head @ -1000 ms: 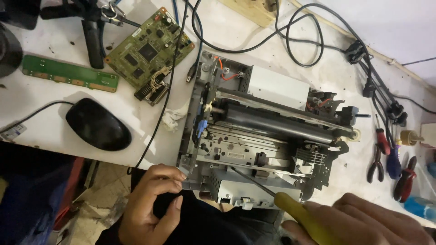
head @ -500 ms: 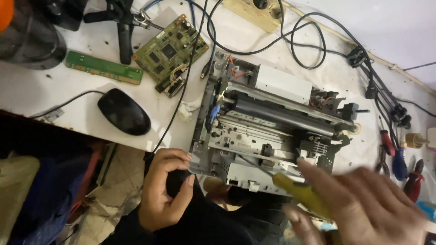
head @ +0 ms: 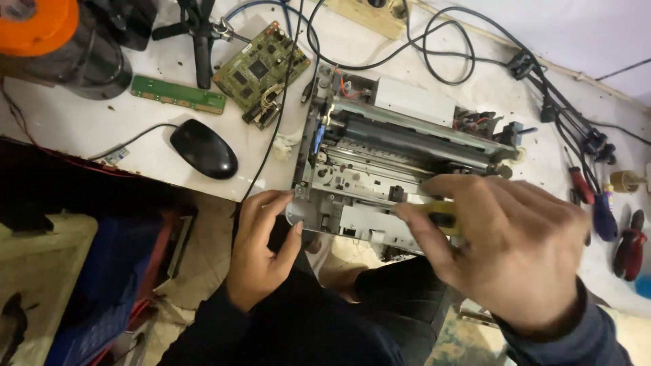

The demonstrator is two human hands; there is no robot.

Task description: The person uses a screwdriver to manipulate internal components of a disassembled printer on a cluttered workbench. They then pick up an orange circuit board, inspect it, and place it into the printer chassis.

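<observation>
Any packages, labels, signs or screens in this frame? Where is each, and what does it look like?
No packages, signs or screens show.
Small tag: on the mouse cable near the white table's front edge; pale rectangle with dark marks.
Nothing label-like is clear on the opened printer under the left hand and right hand.

A white worktable [head: 81, 129] (stained) carries an opened printer [head: 400, 163], black mouse [head: 203, 149], circuit boards [head: 261, 71] and pliers [head: 630, 244].
</observation>
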